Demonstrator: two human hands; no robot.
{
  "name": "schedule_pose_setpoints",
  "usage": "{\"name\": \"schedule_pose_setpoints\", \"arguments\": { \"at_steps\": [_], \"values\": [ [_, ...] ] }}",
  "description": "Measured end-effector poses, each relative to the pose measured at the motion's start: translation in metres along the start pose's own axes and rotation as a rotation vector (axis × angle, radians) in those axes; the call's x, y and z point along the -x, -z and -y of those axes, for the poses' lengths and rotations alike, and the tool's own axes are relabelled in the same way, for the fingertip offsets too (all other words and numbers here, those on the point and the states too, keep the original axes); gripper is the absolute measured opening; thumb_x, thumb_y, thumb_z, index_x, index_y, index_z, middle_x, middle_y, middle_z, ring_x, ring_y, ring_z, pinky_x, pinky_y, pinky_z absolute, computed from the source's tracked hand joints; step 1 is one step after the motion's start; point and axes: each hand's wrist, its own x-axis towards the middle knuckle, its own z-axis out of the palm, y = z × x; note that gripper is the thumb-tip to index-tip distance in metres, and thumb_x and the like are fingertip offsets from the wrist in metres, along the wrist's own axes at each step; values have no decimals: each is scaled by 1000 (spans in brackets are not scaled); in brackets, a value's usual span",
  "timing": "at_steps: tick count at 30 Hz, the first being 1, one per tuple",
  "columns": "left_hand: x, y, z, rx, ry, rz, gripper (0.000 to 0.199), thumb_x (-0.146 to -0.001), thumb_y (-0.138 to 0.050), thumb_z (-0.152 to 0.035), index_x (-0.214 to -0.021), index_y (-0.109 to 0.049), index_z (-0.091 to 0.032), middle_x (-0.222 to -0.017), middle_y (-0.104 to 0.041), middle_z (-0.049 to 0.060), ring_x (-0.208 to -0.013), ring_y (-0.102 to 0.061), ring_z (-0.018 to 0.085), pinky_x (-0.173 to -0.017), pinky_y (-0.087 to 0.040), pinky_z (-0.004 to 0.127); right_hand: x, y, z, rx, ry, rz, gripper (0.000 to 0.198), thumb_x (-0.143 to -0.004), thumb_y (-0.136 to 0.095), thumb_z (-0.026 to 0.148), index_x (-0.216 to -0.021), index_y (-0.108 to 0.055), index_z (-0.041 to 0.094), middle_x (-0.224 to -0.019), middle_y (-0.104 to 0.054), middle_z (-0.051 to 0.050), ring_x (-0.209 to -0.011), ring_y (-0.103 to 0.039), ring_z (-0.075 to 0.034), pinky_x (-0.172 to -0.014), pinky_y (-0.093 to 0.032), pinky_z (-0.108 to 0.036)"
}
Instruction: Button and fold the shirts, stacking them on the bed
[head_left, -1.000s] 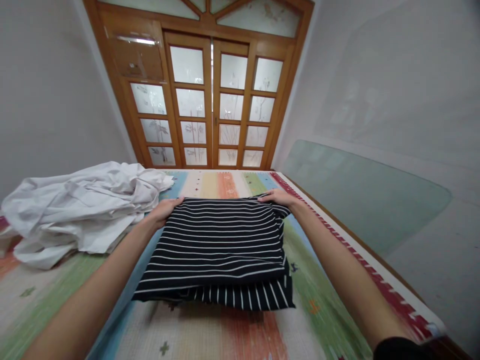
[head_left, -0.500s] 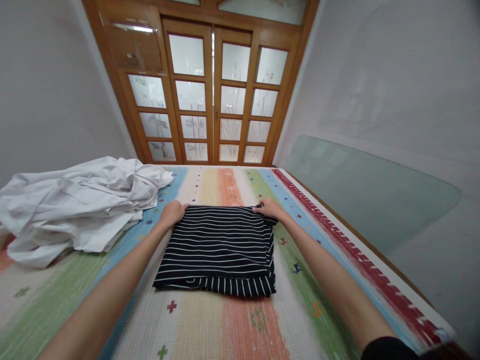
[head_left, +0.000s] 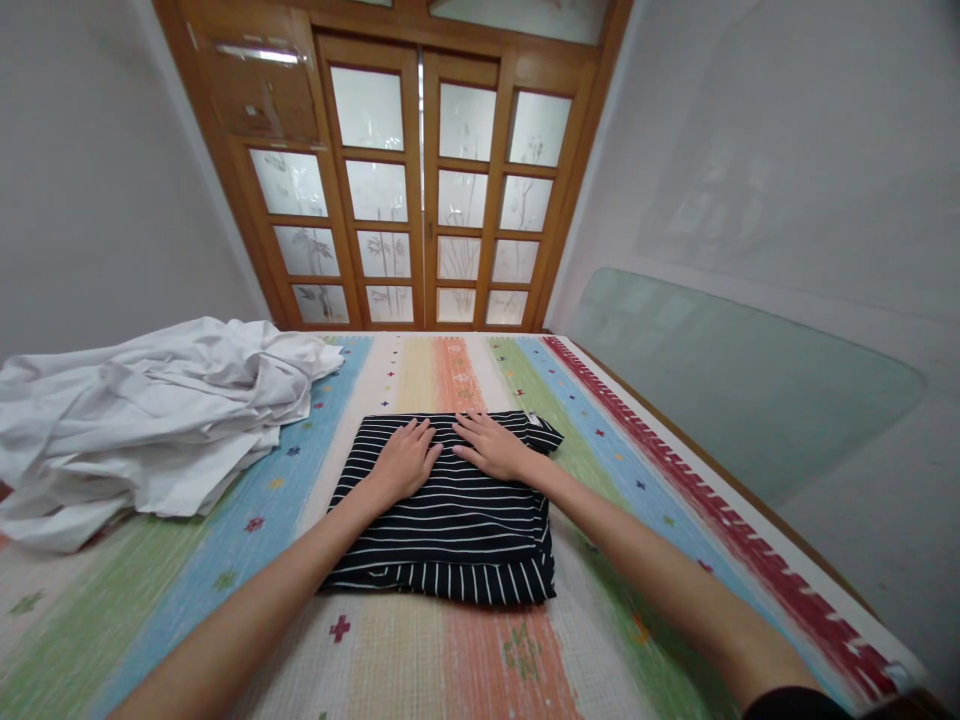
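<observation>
A black garment with white stripes (head_left: 457,530) lies folded into a rough rectangle on the striped bedcover (head_left: 405,650). My left hand (head_left: 407,460) rests flat on its upper middle, fingers stretched out. Close beside it, my right hand (head_left: 487,445) also lies flat on the cloth with the fingers spread. Neither hand grips the fabric. A small corner with a pale label (head_left: 535,420) sticks out at the garment's upper right. Along the near edge, a band of the fabric shows stripes running the other way.
To the left a crumpled heap of white cloth (head_left: 150,420) lies on the bedcover. Wooden doors with glass panes (head_left: 420,200) stand beyond the far edge. A pale green panel (head_left: 735,370) is on the right wall (head_left: 787,150), beside the bed's edge.
Both hands have let go of the garment's far corners and moved inward onto its top, now flat. The upper right corner, earlier under my right hand, is uncovered.
</observation>
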Motion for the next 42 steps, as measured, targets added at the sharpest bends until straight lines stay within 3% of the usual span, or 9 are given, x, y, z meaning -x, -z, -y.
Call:
{"name": "schedule_pose_setpoints", "arguments": {
  "at_steps": [6, 12, 16, 21, 26, 32, 36, 42],
  "values": [
    [7, -14, 33, 7, 19, 98, 60, -101, -20, -48, -151, -36, -20, -159, -32, 8, -148, -25, 26, -120, -20, 49, 21, -9, -31, -13, -40, 64, 63, -102, -23, 54, -154, -31, 19, -158, -31, -10, -147, -27, -25, -120, -21, -50],
    [20, -10, 72, -12, 36, 103, 65, -99, -18, -54, -153, -32, -20, -160, -30, 8, -149, -24, 25, -119, -21, 49, 43, -6, -66, 2, -147, 94, 67, -101, -17, 57, -155, -29, 19, -159, -29, -8, -146, -28, -26, -119, -25, -48],
    [28, -4, 76, -67, 27, 101, 65, -99, -20, -51, -150, -37, -15, -157, -35, 11, -146, -29, 29, -116, -26, 51, 47, -3, -67, 95, -192, 62, 66, -101, -20, 55, -153, -34, 16, -156, -35, -11, -146, -28, -30, -119, -22, -54],
    [44, 12, 54, -108, -32, 118, 61, -100, -23, -46, -143, -48, -10, -153, -41, 16, -144, -33, 34, -116, -25, 54, 45, 7, -39, 172, -141, -4, 60, -102, -27, 45, -149, -40, 11, -155, -36, -16, -148, -21, -33, -120, -19, -58],
    [63, 26, 15, 58, -142, 178, 64, -100, -22, -55, -148, -40, -17, -158, -32, 11, -148, -25, 29, -119, -24, 50, 46, 16, 30, 2, -54, -7, 63, -102, -31, 50, -152, -34, 12, -160, -24, -14, -150, -12, -30, -121, -18, -54],
    [86, 37, -6, 196, -274, 339, 74, -95, -33, -63, -156, -22, -22, -162, -19, 10, -150, -10, 31, -120, -14, 58, 77, 29, 102, -303, 160, 227, 83, -93, -46, 63, -157, -21, 17, -163, -11, -12, -151, -1, -28, -122, -10, -51],
    [106, 48, 0, 266, -408, 391, 89, -85, -51, -69, -156, -12, -33, -162, -15, 7, -150, -10, 32, -119, -13, 60, 101, 39, 111, -375, 179, 286, 99, -84, -57, 67, -157, -17, 13, -162, -15, -15, -151, -1, -31, -122, -5, -52],
    [122, 49, 7, 292, -417, 345, 54, -99, -43, -44, -151, -29, -38, -156, -34, -1, -147, -27, 25, -122, -19, 53, 109, 40, 103, -383, 96, 256, 61, -99, -45, 33, -155, -28, 17, -159, -29, -11, -150, -16, -23, -123, -15, -46]
  ]
}}
